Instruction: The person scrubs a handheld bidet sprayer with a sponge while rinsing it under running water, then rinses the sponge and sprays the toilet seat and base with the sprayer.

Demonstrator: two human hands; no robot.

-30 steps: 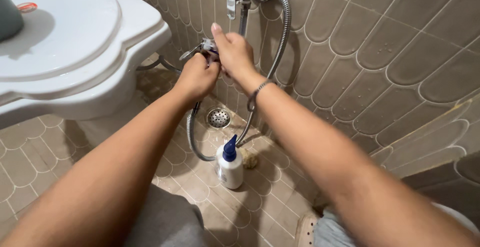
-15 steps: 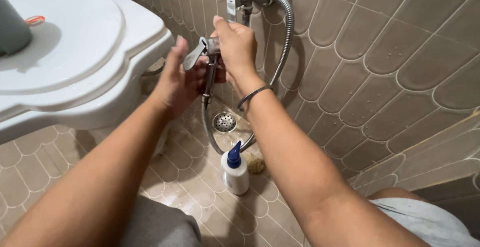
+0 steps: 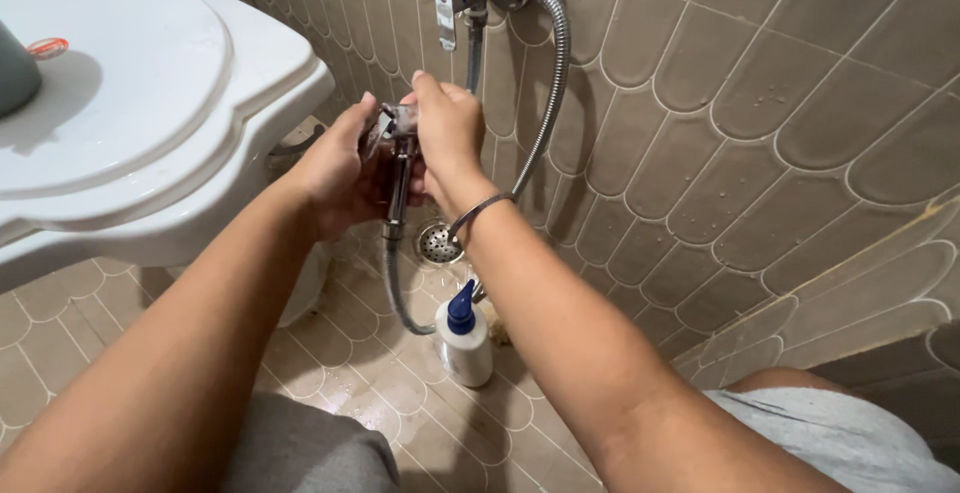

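Head view: right hand (image 3: 447, 131) fingers grasping sprayer head (image 3: 393, 133); left hand (image 3: 340, 171) fingers cupped against it.

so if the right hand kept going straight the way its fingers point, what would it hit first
Probably the left hand: the right hand points leftward across the sprayer head both hands grip, and the left palm lies just beyond, though depth is unclear.

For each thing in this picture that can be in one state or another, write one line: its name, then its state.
Left hand: cupped against the sprayer head.
Right hand: closed on the sprayer.
Sprayer: held off the wall, upright.
Hose: joined to the wall valve, hanging in a loop.
Toilet lid: down.
Bottle: upright on the floor, blue cap on.
Floor drain: cover in place.
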